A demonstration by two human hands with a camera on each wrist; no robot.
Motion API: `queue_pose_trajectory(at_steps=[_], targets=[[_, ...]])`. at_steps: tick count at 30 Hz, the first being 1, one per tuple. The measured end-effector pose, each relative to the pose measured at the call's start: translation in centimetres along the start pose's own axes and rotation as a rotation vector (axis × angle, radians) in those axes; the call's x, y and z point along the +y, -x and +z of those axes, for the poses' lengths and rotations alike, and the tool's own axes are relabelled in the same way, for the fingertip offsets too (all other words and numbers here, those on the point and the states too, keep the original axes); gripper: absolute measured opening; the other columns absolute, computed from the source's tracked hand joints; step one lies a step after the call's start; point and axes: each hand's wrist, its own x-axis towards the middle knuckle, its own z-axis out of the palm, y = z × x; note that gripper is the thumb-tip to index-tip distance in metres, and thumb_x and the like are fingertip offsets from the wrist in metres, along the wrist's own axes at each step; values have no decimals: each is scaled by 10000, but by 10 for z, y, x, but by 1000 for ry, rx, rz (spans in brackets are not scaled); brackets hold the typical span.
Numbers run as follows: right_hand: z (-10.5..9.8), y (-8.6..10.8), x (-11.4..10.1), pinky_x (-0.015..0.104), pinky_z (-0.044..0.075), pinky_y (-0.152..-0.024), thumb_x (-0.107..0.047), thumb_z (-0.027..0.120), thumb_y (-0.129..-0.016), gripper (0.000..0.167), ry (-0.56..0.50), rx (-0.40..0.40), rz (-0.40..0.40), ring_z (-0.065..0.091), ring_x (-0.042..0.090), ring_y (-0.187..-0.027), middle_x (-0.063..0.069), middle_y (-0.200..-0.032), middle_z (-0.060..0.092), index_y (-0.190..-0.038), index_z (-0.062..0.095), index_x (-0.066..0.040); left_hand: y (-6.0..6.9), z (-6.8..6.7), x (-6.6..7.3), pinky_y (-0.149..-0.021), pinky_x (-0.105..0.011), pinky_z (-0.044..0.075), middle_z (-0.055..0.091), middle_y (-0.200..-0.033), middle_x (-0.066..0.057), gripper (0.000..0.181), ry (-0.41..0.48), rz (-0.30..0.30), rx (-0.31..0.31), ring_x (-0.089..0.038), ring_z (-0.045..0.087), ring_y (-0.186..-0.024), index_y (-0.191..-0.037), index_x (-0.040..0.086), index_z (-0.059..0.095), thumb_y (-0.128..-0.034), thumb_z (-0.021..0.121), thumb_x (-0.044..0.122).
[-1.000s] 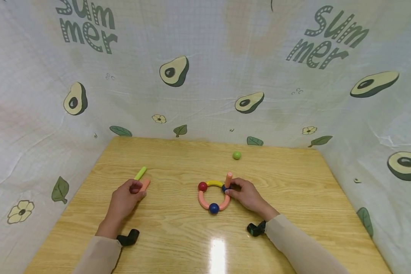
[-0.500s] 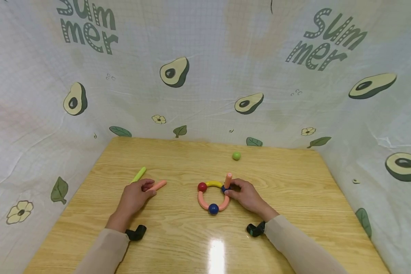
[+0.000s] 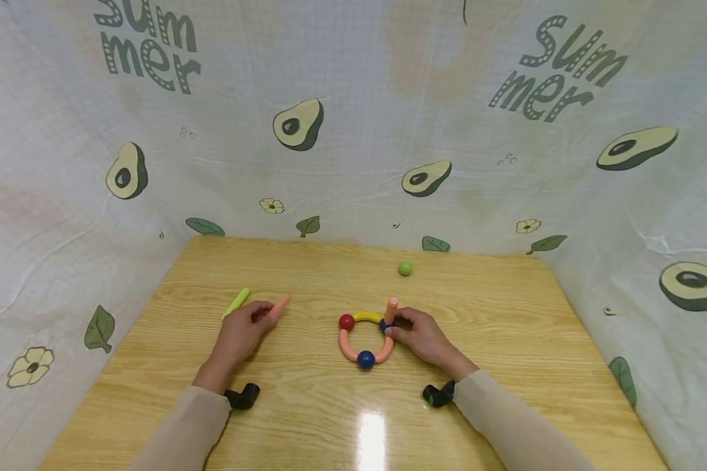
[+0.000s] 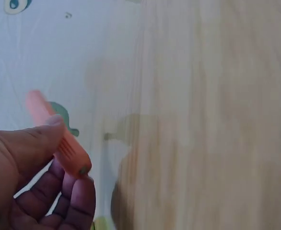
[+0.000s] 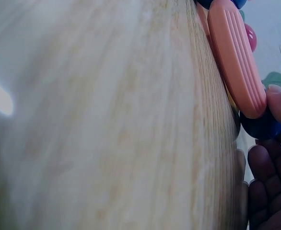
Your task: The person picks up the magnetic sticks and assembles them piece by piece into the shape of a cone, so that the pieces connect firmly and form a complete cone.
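Note:
My left hand [image 3: 243, 332] pinches a straight orange stick [image 4: 66, 143] between thumb and fingers, its free end pointing up and right in the head view. On the table lies a ring of curved orange pieces [image 3: 346, 345], a curved yellow piece [image 3: 367, 316], a red ball [image 3: 346, 322] and a blue ball [image 3: 365, 359] at the near side. My right hand [image 3: 425, 335] grips a second blue ball [image 5: 260, 125] at the ring's right, thumb and fingers on it. From that ball a short orange stick [image 3: 391, 310] stands upright in the head view.
A yellow-green stick [image 3: 236, 301] lies just beyond my left hand. At the back of the table [image 3: 477, 288] sits a green ball [image 3: 405, 268]. A printed cloth [image 3: 353, 131] stands behind the table and along both sides.
My left hand has moved right and slightly away with the orange stick, lifting it and turning its free end. The right hand stays at the blue ball.

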Motion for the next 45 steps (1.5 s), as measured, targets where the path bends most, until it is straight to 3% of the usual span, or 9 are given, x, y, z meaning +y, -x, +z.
queue_pose_trajectory(at_steps=[6, 11, 19, 24, 28, 45], targets=[[0, 0, 0, 434, 526, -1015, -287, 761, -993, 316, -6, -4, 3, 669, 180, -1154, -11, -1209, 740, -1279, 727, -156, -7, 11, 15, -1029, -499, 545, 712, -1289, -156, 345, 114, 2, 12, -318, 677, -1192, -1359, 49, 652, -1050, 682, 200], [1, 0, 2, 441, 525, -1020, -287, 761, -994, 322, -8, -1, 2, 670, 180, -1155, -10, -1213, 741, -1284, 726, -154, -10, 27, 33, -1011, -457, 569, 724, -1273, -126, 359, 181, 36, 2, -281, 690, -1188, -1356, 73, 656, -1030, 710, 212], [2, 1, 2, 456, 519, -1038, -277, 759, -996, 330, -16, -1, 10, 667, 193, -1174, -4, -1224, 740, -1297, 720, -147, -11, 56, 69, -999, -395, 583, 730, -1226, -48, 320, 248, 88, -61, -214, 698, -1159, -1320, 117, 678, -1015, 723, 203], [3, 1, 1, 470, 513, -1049, -289, 755, -998, 342, -17, -6, 2, 661, 206, -1193, -4, -1241, 732, -1310, 717, -155, -10, 70, 82, -987, -365, 588, 731, -1202, -20, 278, 267, 120, -92, -188, 702, -1141, -1283, 143, 696, -1011, 728, 191], [2, 0, -1, 472, 514, -1049, -284, 758, -996, 338, -17, -5, 3, 663, 207, -1190, -1, -1236, 734, -1305, 720, -152, -9, 78, 87, -973, -366, 594, 738, -1198, -26, 287, 285, 155, -108, -194, 723, -1119, -1278, 147, 703, -997, 742, 185], [1, 1, -2, 472, 523, -1039, -281, 764, -991, 318, -16, 9, 1, 672, 214, -1186, -7, -1225, 742, -1282, 733, -158, -9, 89, 91, -937, -336, 603, 753, -1171, -24, 291, 292, 173, -111, -168, 749, -1064, -1284, 145, 700, -999, 731, 197]])
